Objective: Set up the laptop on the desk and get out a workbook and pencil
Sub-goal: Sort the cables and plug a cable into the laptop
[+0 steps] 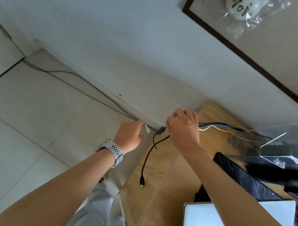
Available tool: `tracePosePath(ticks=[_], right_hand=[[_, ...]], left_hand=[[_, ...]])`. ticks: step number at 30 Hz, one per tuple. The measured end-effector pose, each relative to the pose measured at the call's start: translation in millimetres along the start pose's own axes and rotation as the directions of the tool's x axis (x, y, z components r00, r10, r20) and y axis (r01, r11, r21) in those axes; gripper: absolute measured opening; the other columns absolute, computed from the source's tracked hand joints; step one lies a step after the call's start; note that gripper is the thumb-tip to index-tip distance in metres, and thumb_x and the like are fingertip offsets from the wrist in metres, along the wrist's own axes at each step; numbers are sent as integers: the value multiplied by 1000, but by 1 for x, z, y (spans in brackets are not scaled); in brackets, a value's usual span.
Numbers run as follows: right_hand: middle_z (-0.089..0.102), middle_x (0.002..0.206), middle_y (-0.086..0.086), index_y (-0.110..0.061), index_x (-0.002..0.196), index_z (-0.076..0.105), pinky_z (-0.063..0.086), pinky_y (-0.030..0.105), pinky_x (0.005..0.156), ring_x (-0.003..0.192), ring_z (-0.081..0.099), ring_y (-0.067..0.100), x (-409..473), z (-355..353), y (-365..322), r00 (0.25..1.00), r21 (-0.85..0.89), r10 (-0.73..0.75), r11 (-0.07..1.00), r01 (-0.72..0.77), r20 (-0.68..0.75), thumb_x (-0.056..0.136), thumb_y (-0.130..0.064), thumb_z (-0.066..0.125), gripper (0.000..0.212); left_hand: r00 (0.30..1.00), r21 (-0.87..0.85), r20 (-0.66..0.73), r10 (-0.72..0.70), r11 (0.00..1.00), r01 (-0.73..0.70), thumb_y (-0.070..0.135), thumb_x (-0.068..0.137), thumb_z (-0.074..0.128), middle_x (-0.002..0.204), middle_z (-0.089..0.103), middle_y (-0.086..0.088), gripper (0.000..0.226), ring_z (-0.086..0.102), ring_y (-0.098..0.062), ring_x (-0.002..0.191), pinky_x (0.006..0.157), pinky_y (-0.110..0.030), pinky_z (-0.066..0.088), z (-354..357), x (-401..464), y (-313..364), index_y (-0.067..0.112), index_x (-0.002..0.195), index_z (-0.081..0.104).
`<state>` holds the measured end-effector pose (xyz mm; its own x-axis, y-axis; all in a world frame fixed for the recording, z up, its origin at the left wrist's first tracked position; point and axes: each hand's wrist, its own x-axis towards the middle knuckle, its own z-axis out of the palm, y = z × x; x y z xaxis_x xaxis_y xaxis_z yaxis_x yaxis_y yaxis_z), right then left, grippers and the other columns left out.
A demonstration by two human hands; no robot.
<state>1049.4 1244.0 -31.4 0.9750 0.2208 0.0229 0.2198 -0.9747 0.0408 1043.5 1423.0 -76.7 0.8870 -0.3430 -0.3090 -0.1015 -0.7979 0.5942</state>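
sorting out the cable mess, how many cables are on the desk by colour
black cable: 1
blue cable: 1
white cable: at least 2, tangled, hard to separate
Total: at least 4, all gathered at the right hand on the desk.

Both bare forearms stretch forward and up, the left hand (pixel 129 135), a pale perforated watch band (pixel 115 151) on its wrist and a ring on one finger, half curled with fingertips pinched together, the right hand (pixel 183 129) just beside it, knuckles up, fingers closed in a loose fist.
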Motion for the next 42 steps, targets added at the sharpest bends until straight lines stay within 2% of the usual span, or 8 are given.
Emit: tracePosePath(ticks=[4, 8, 12, 20, 24, 33, 37, 42], right_hand=[[58, 86, -1, -19, 74, 73, 22, 25, 85, 87, 47, 24, -9, -34, 15, 989, 394, 139, 913, -109, -48, 72, -15, 76, 5], [49, 94, -6, -18, 81, 74, 28, 31, 90, 96, 38, 14, -20, -73, 33, 981, 557, 195, 814, -164, 4, 77, -13, 73, 7], [51, 95, -5, -16, 82, 75, 33, 33, 88, 98, 42, 17, -31, -93, 53, 979, 591, 203, 788, -174, 18, 78, -11, 73, 8], [48, 85, -19, -26, 78, 71, 34, 27, 84, 97, 48, 15, -47, -110, 66, 982, 639, 101, 748, -182, 161, 79, -13, 73, 13], [53, 90, -14, -34, 71, 68, 39, 36, 97, 101, 51, 15, -61, -110, 64, 970, 667, 35, 720, -191, 240, 79, -16, 74, 21], [51, 84, -13, -24, 79, 72, 40, 34, 96, 88, 51, 3, -87, -108, 67, 973, 629, -40, 769, -115, 227, 78, -17, 73, 7], [50, 86, -12, -23, 82, 72, 40, 32, 92, 93, 52, 8, -98, -111, 69, 970, 647, -29, 750, -138, 242, 81, -16, 72, 6], [55, 90, -4, -30, 75, 69, 41, 29, 86, 95, 54, 14, -100, -114, 69, 963, 685, -5, 704, -189, 271, 81, -16, 73, 16]], left_hand=[[995, -100, -101, -4, 995, -6, 19, 88, 61, 79, 59, -3, 42, 56, -23, 81, 88, -32, 36, -11, 1, 23, 7, 126, 49], [946, -140, -314, 79, 982, -128, 3, 81, 66, 75, 67, -9, 11, 62, -22, 69, 71, -32, 47, -28, -7, 35, 4, 92, 66], [871, 64, -437, 224, 974, -219, -10, 73, 61, 76, 51, -8, 26, 47, -21, 67, 57, -29, 41, -44, -26, 41, 10, 88, 60], [904, 222, -178, 388, 911, -347, 17, 77, 73, 111, 51, -7, 32, 46, -26, 100, 86, -34, 45, -36, -79, 64, 25, 106, 63], [777, 389, -75, 625, 736, -554, 27, 72, 76, 109, 57, 1, 30, 52, -21, 93, 82, -34, 46, -19, -115, 88, 27, 100, 64], [906, 559, 29, 422, 745, -364, 28, 64, 82, 95, 68, 12, 27, 54, -21, 100, 92, -46, 43, 10, -148, 86, 28, 87, 68], [893, 556, -14, 449, 746, -366, 30, 55, 86, 108, 63, 3, 50, 54, -26, 100, 94, -50, 42, 13, -154, 90, 28, 101, 66], [836, 570, 42, 547, 674, -470, 38, 60, 83, 87, 63, 9, 21, 50, -20, 92, 92, -52, 44, 15, -144, 102, 27, 71, 69]])
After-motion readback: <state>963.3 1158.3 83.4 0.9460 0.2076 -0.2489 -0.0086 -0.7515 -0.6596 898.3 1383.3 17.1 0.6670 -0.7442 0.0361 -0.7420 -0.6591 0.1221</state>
